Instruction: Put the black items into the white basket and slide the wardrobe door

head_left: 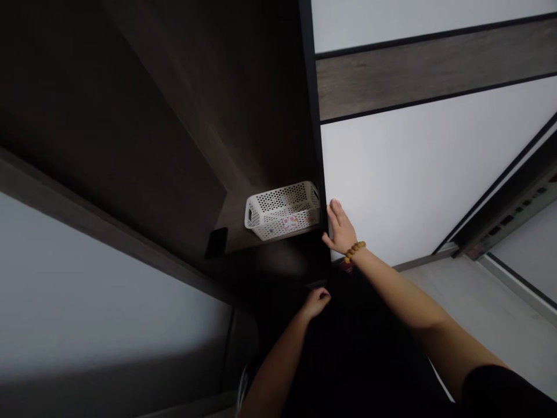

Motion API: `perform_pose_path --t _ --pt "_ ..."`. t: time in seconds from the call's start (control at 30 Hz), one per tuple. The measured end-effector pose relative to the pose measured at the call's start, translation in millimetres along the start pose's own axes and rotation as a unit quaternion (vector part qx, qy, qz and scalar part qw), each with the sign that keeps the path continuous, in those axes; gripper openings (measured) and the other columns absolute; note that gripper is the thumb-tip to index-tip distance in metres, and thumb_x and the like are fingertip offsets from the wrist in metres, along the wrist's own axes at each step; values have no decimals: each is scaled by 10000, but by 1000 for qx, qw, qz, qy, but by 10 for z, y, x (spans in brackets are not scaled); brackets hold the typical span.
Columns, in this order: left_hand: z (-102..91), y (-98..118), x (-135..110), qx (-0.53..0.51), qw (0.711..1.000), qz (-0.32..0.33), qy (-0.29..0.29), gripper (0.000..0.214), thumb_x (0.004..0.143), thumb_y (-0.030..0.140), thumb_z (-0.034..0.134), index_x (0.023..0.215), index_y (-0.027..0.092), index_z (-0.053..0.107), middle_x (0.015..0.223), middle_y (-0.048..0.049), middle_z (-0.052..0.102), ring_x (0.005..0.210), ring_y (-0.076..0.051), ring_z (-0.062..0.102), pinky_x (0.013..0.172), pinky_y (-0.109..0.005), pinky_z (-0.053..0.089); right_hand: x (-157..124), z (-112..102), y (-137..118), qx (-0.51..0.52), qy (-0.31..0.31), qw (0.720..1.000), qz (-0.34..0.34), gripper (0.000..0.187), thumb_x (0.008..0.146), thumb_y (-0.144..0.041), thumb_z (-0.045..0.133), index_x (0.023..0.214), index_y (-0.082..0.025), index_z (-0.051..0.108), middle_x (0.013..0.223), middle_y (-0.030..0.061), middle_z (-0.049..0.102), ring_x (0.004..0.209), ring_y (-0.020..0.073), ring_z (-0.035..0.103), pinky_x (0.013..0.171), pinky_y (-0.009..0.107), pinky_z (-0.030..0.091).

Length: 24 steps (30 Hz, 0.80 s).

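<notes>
My right hand (339,229), with a wooden bead bracelet (355,251) on its wrist, lies open against the edge of a dark cabinet panel (322,139), next to a white perforated plastic basket (282,210). The basket sits on a dark wooden shelf (256,232) inside the cabinet and carries a small colourful sticker. Lower down, my left hand (316,303) has curled fingers at a dark edge (315,284). The dark surface hides whether they hold anything.
A small black object (216,242) stands on the shelf left of the basket. White wardrobe doors with a wood-grain band (426,75) fill the upper right. A pale floor (478,302) lies at lower right, and a grey surface (87,302) at lower left.
</notes>
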<state>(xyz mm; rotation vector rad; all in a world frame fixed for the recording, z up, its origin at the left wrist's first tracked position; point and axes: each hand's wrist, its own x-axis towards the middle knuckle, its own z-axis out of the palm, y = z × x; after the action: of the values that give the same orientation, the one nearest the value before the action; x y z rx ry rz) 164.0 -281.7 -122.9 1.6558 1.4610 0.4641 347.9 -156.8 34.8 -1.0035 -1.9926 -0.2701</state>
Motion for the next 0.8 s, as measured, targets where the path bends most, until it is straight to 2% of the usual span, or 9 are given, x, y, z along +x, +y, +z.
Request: perform_pose_path --t 0.13,0.27,0.33,0.4,0.43,0.5,0.6,0.7,0.8 --pt "-83 272 -91 6 991 75 107 183 812 113 603 892 207 739 919 -31 767 899 -195 723 886 -332 565 -16 35 -129 17 -33 999 -21 992 849 -213 566 1702 -65 80 1785 210 30 1653 395 83 1291 666 304" --pt "-361 682 -101 16 959 143 243 305 894 116 521 1100 203 729 1188 -109 746 1169 -231 680 1068 -415 531 11 70 -264 22 -71 997 -30 931 836 -195 567 1676 -17 210 1771 232 121 1650 385 117 1303 652 274" --pt "-559 965 -105 40 912 214 348 305 938 138 487 1123 194 722 1226 -131 736 1213 -244 666 1101 -449 521 35 82 -324 23 -92 995 -33 896 854 -184 548 1682 -46 235 1764 218 175 1649 367 149 1304 647 264" --pt "-760 1282 -119 90 836 305 447 305 961 159 487 1155 190 720 1235 -140 739 1214 -257 675 1103 -473 528 46 89 -377 24 -115 992 -43 865 883 -188 534 1691 -85 243 1762 194 205 1648 345 168 1312 628 251" --pt "-851 1442 -124 123 802 343 474 324 966 169 492 1203 189 712 1269 -146 732 1239 -265 670 1112 -484 525 39 89 -402 26 -129 990 -50 856 895 -196 535 1695 -107 247 1763 178 214 1647 334 179 1318 613 247" --pt "-1002 1728 -121 194 763 393 475 406 968 189 499 1338 182 666 1411 -163 676 1369 -287 603 1168 -508 488 -14 81 -451 34 -158 985 -63 861 896 -215 561 1699 -147 260 1764 150 232 1638 320 215 1329 585 240" --pt "-1146 1987 -72 279 757 394 440 577 969 248 528 1538 156 508 1650 -191 464 1571 -332 383 1265 -561 365 -208 15 -493 61 -187 978 -72 895 865 -231 605 1696 -162 281 1759 155 250 1624 326 248 1330 584 240" --pt "-1250 1998 -17 291 779 342 438 736 974 328 570 1642 136 328 1755 -215 243 1641 -360 208 1296 -588 288 -495 -140 -431 79 -164 981 -64 913 839 -230 614 1688 -138 292 1754 195 233 1630 366 207 1299 642 264" --pt "-1346 1883 -6 281 795 312 438 813 945 319 610 1658 131 266 1764 -231 195 1649 -374 163 1309 -597 247 -767 -376 -204 71 -71 994 -33 879 863 -250 589 1686 -192 286 1754 186 211 1613 394 235 1242 672 348"
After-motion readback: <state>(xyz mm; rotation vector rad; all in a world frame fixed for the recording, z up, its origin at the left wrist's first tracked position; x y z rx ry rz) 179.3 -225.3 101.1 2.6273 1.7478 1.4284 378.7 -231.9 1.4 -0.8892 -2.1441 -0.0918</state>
